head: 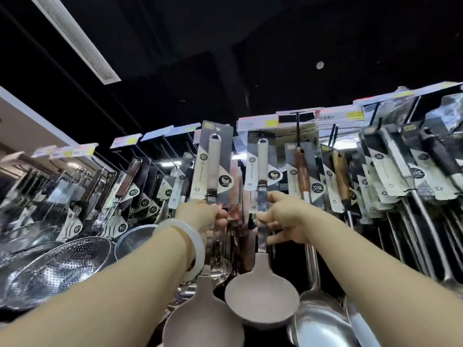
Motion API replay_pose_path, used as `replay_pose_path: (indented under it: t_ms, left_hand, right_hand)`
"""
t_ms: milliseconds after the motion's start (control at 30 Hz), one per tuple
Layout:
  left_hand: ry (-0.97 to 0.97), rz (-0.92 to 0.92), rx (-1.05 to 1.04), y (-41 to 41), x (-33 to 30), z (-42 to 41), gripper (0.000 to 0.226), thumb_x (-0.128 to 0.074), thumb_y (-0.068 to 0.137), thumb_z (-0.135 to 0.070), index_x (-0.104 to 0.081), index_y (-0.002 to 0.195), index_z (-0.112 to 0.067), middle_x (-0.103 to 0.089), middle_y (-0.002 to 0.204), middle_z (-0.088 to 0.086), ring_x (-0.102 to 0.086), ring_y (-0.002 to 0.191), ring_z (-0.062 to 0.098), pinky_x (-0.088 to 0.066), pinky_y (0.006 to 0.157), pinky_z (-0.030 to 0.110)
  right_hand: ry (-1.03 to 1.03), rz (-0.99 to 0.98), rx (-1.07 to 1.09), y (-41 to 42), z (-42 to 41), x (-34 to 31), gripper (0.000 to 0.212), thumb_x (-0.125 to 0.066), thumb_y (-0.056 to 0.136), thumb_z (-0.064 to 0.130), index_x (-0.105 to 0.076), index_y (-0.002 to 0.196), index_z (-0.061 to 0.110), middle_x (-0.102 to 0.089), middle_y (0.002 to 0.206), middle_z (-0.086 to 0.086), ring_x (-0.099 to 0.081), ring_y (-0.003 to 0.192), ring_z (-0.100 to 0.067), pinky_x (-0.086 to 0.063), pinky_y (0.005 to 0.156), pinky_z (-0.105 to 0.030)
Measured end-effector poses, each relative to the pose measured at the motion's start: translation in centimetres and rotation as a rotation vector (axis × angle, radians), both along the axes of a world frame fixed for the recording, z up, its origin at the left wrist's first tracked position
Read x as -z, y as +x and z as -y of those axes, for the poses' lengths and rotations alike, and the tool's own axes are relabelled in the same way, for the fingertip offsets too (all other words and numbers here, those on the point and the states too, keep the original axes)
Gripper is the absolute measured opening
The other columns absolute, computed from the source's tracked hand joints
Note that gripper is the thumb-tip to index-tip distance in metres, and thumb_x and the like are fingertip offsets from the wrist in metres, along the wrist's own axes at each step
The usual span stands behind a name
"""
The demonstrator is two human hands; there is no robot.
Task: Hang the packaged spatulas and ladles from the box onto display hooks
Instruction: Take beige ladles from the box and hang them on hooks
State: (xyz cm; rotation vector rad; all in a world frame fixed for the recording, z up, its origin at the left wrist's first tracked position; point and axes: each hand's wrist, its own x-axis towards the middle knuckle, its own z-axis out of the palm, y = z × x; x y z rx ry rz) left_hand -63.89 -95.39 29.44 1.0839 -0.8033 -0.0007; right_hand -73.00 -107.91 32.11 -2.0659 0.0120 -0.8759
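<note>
Both hands are raised toward the display rack. My left hand, a white bangle on its wrist, grips the steel shaft of a packaged beige ladle whose bowl hangs low by my forearm. My right hand pinches the shaft of a second packaged beige ladle; its round bowl faces me. Both card tops sit just under the hook rail with price tags. Whether either card is on a hook is hidden.
Packaged utensils with wooden handles and steel ladles hang close together to the right. Mesh skimmers and strainers hang at the left. A dark ceiling with a long vent is above.
</note>
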Motion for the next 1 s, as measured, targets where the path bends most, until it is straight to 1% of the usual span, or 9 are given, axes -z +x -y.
replay_pose_path:
  t_ms: [167,300,400,467,600,700,800,900,1000]
  left_hand:
    - [0.030,0.052,-0.026,1.3,-0.7,0.2,0.028,-0.030,0.099,-0.006,-0.041,0.074,-0.010,-0.047,0.061,0.001,-0.042,0.030,0.006,-0.028,0.041,0.018]
    - [0.019,0.029,0.025,2.6,-0.5,1.5,0.012,-0.034,0.099,-0.010,-0.046,0.097,-0.011,-0.052,0.063,0.000,-0.047,0.035,0.006,-0.033,0.041,0.016]
    - [0.023,0.028,0.082,2.7,-0.4,2.3,0.019,-0.033,0.099,-0.007,-0.043,0.085,-0.014,-0.050,0.064,0.002,-0.045,0.044,0.009,-0.031,0.043,0.019]
    - [0.037,0.032,0.108,2.8,-0.4,2.6,0.024,-0.034,0.099,-0.006,-0.044,0.078,-0.014,-0.049,0.064,0.002,-0.041,0.050,0.011,-0.031,0.045,0.020]
    - [0.042,0.030,0.176,2.8,-0.2,3.2,0.027,-0.035,0.099,-0.009,-0.048,0.076,-0.013,-0.050,0.062,0.000,-0.042,0.051,0.010,-0.036,0.042,0.017]
    - [0.046,0.045,0.204,2.8,-0.3,3.7,0.031,-0.036,0.099,-0.010,-0.049,0.071,-0.011,-0.051,0.059,0.001,-0.044,0.052,0.011,-0.037,0.049,0.020]
    - [0.040,0.032,0.260,2.4,-0.8,4.4,0.021,-0.036,0.099,-0.011,-0.051,0.085,-0.011,-0.052,0.062,0.000,-0.045,0.051,0.009,-0.038,0.041,0.015]
    - [0.023,0.037,0.300,1.5,-1.3,5.6,0.027,-0.034,0.100,-0.013,-0.048,0.077,-0.011,-0.050,0.062,0.001,-0.042,0.050,0.010,-0.037,0.039,0.017]
    - [0.033,0.055,0.337,0.0,-2.1,6.7,0.032,-0.034,0.100,-0.011,-0.045,0.070,-0.011,-0.048,0.062,0.001,-0.042,0.051,0.010,-0.036,0.047,0.019]
  right_hand:
    - [0.024,0.020,0.026,2.0,0.6,-0.9,0.035,-0.032,0.094,-0.007,-0.046,0.109,0.022,-0.053,0.070,-0.004,-0.057,0.063,-0.018,-0.053,0.076,-0.048]
    - [0.031,0.001,0.054,3.2,1.3,-0.4,0.029,-0.039,0.094,-0.005,-0.049,0.104,0.020,-0.054,0.075,-0.004,-0.059,0.065,-0.018,-0.054,0.070,-0.044]
    - [0.069,-0.015,0.058,4.1,2.2,0.4,0.025,-0.042,0.095,-0.002,-0.050,0.104,0.020,-0.052,0.072,-0.004,-0.058,0.065,-0.018,-0.052,0.056,-0.033]
    - [0.081,0.011,0.085,4.9,2.7,0.8,0.024,-0.043,0.094,-0.002,-0.051,0.106,0.018,-0.052,0.070,-0.005,-0.058,0.064,-0.018,-0.051,0.058,-0.034]
    - [0.011,0.081,0.279,6.5,3.4,1.6,0.020,-0.049,0.091,0.001,-0.051,0.104,0.015,-0.055,0.077,-0.008,-0.056,0.064,-0.019,-0.050,0.058,-0.033]
    - [-0.143,0.160,0.507,7.1,3.8,2.4,0.026,-0.059,0.088,0.018,-0.051,0.112,0.014,-0.058,0.095,-0.008,-0.056,0.082,-0.023,-0.048,0.073,-0.036]
    - [-0.319,0.396,0.680,5.8,3.6,3.6,0.027,-0.054,0.091,0.032,-0.055,0.110,0.012,-0.060,0.104,-0.007,-0.053,0.092,-0.020,-0.038,0.077,-0.026]
    - [-0.263,0.405,0.509,3.5,3.2,4.6,0.026,-0.048,0.092,0.040,-0.058,0.088,0.016,-0.062,0.090,-0.003,-0.060,0.090,-0.022,-0.048,0.082,-0.033]
    - [-0.182,0.199,0.276,1.0,2.4,5.8,0.020,-0.048,0.091,0.041,-0.058,0.093,0.024,-0.061,0.093,-0.005,-0.063,0.081,-0.020,-0.053,0.071,-0.031]
